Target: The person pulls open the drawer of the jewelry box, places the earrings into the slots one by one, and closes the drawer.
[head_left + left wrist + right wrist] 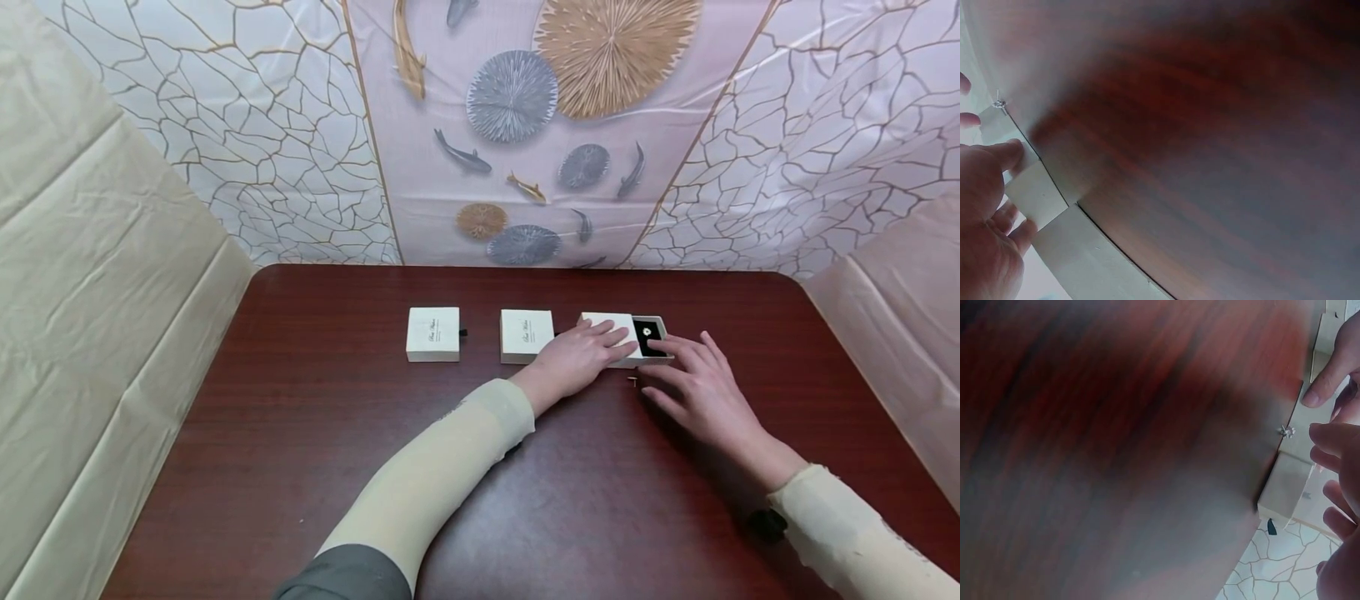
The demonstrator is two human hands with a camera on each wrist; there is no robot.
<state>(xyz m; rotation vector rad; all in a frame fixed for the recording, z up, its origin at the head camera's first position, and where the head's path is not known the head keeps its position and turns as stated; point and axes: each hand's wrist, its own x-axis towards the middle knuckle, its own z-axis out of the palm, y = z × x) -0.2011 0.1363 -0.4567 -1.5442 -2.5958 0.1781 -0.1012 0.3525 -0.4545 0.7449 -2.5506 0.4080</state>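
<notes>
My left hand (pixel 576 357) lies over the rightmost white box (pixel 617 319), fingers on its top, thumb against its front side in the right wrist view. The box's tray (pixel 660 320) is slid out to the right. A small flower-shaped jewellery piece (pixel 647 332) sits on the black insert (pixel 642 346). My right hand (pixel 703 387) hovers around the tray's front, fingers spread and slightly bent. Just off its thumb and forefinger is a small flower-headed piece with a thin stem, like a stud earring (pixel 1286 431), in front of the box. Whether a fingertip touches it is hard to see.
Two more white boxes, one in the middle (pixel 525 333) and one at the left (pixel 432 335), stand in a row on the dark red table (pixel 300 433). The left one has a black tab (pixel 463 332). A patterned cloth (pixel 525 183) hangs behind the table.
</notes>
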